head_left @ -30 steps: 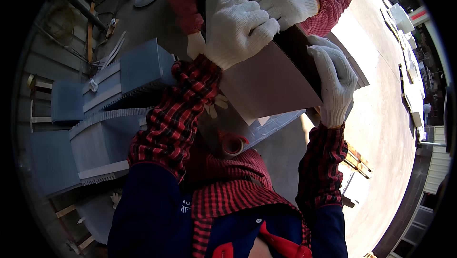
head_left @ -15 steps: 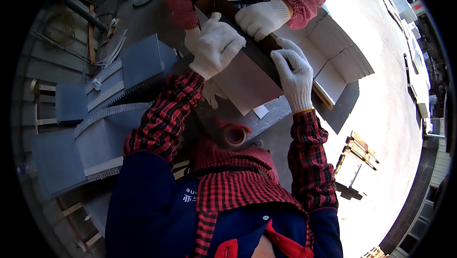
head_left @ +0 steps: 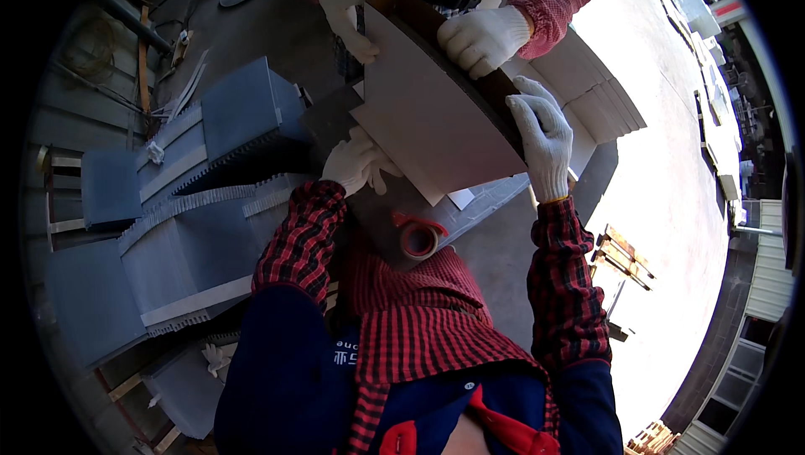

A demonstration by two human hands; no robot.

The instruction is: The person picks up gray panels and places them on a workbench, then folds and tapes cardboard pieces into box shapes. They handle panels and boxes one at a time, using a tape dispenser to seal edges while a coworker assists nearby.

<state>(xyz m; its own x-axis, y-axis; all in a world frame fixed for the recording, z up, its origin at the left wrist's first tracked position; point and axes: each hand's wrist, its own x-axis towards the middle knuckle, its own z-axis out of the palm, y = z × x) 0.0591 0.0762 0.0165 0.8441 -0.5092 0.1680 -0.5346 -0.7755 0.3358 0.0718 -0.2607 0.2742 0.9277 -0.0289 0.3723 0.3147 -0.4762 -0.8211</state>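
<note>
A large carton (head_left: 444,128), white outside and brown inside, stands tilted in front of me with its opening at the top. My right hand (head_left: 547,140), in a white knit glove, has its curled fingers on the carton's right end. My left hand (head_left: 350,163), gloved too, is low beside the carton's left edge, over what looks like a loose white glove (head_left: 380,182); its fingertips blend into that white, so their grip is unclear. A red-edged tape roll (head_left: 418,240) lies on the grey worktop (head_left: 495,201) nearer me.
Across from me a co-worker's gloved hand (head_left: 485,38) grips the carton's upper rim, and their other hand (head_left: 346,23) touches its far left corner. Flattened grey cartons (head_left: 189,237) are stacked at left; white cartons (head_left: 599,90) stand at right. Wooden pallets (head_left: 622,255) lie on the floor.
My left hand has come off the carton's top and dropped to its lower left side. The carton's white face shows more now. The co-worker's hand at the left has come into fuller view.
</note>
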